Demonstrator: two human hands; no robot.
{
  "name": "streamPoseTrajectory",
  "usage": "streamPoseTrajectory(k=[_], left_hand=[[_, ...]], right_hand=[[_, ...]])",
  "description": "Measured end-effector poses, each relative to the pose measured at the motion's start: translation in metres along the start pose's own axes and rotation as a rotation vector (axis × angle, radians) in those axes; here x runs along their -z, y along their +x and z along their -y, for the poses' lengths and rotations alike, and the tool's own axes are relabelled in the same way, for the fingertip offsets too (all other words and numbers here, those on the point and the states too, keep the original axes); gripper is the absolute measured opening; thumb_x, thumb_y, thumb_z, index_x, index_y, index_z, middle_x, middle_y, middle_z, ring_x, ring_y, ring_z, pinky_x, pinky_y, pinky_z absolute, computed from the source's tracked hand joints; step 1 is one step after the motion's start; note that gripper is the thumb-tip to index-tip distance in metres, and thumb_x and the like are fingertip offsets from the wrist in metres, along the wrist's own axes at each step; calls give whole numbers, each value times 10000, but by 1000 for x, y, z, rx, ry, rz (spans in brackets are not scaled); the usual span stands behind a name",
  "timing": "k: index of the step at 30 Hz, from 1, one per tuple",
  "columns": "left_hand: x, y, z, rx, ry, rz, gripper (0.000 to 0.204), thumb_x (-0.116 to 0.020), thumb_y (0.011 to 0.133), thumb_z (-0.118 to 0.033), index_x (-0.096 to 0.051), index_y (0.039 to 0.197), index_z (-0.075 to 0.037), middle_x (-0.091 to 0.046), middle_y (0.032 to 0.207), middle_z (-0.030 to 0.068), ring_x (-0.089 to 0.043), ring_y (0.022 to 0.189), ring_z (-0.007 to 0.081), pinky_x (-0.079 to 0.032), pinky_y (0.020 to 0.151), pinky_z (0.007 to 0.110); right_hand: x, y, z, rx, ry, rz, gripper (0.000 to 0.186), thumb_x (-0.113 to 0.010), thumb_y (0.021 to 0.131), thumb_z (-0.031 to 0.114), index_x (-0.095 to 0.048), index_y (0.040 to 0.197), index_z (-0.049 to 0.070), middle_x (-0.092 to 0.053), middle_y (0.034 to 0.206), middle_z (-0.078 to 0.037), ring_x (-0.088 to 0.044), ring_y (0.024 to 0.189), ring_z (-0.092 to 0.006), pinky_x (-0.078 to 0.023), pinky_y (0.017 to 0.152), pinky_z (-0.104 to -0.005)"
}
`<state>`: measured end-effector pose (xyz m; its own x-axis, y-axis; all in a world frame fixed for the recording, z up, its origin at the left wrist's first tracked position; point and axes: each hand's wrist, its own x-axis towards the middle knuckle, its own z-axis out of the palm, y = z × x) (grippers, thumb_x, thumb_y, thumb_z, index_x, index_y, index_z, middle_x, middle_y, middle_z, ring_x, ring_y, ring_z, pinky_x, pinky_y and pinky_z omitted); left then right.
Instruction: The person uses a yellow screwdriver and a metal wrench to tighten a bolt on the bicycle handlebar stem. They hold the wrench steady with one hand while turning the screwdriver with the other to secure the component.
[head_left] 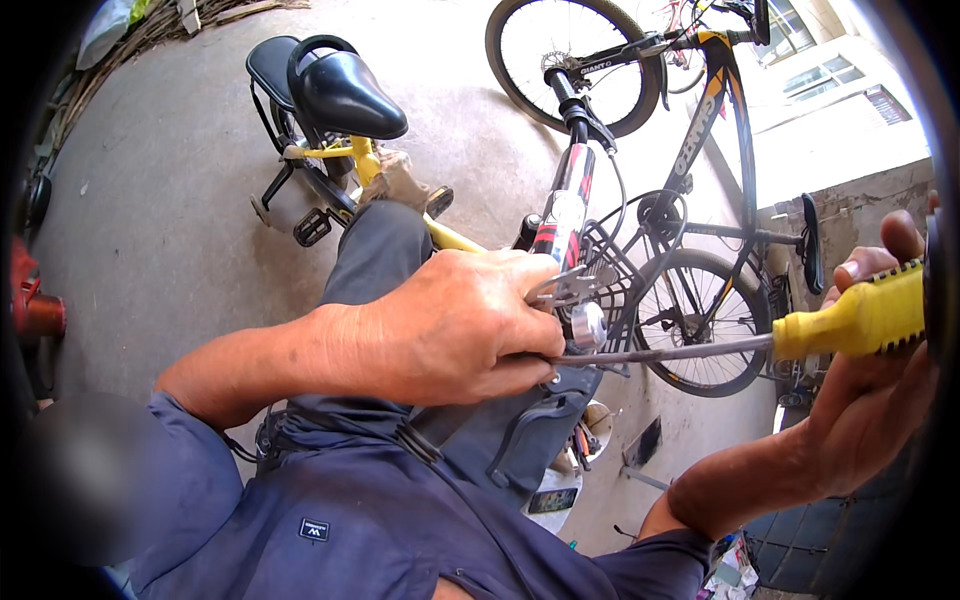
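My right hand [880, 340] is wrapped around the yellow, black-ribbed handle of a screwdriver [850, 312] at the right. Its long metal shaft runs left to my left hand [470, 320], whose fingertips are by the tip. Between that hand's thumb and fingers is a grey metal bracket [568, 288], partly hidden. A round silver part [588, 325] sits just right of the fingers. Behind them a handlebar with a red, black and white sleeve [566, 205] reaches up to a black grip and brake lever. It belongs to a small yellow bicycle [455, 236] between my legs.
The small bicycle's black saddle [350, 98] is at the upper left, with a black basket [606, 262] in front. A large black and orange bicycle [735, 120] stands beyond. Pens and a phone [553, 500] lie below. A red object [38, 312] is at the left edge.
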<state>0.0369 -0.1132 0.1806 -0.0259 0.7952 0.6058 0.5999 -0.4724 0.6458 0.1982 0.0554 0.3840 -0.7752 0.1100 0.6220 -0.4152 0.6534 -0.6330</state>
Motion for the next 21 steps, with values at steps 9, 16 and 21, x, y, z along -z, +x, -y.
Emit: streamPoseTrajectory(k=[9,16,21], left_hand=[[0,1,0,18,-29,5,139,-755,743,-141,-690,822,-46,-542,830,129,-599,817,314,-494,690,423],[-1,0,1,8,-35,-8,134,-755,739,-138,-685,809,-47,-536,807,129,-596,803,315,-492,682,423],[2,3,1,17,-18,26,139,-764,744,-145,-688,815,-54,-537,827,128,-598,800,313,-492,675,422]], right_hand=[[-9,-1,-4,-102,313,-39,601,-641,969,220,-345,1459,37,-615,1222,-299,-740,872,-336,-677,744,-382],[-19,-9,-5,-57,80,-217,601,-697,945,260,-390,1408,30,-680,990,-238,-734,754,-271,-678,691,-370],[-19,-10,0,-77,157,-188,603,-685,950,312,-410,1343,-53,-669,930,-191,-701,755,-221,-649,687,-332]])
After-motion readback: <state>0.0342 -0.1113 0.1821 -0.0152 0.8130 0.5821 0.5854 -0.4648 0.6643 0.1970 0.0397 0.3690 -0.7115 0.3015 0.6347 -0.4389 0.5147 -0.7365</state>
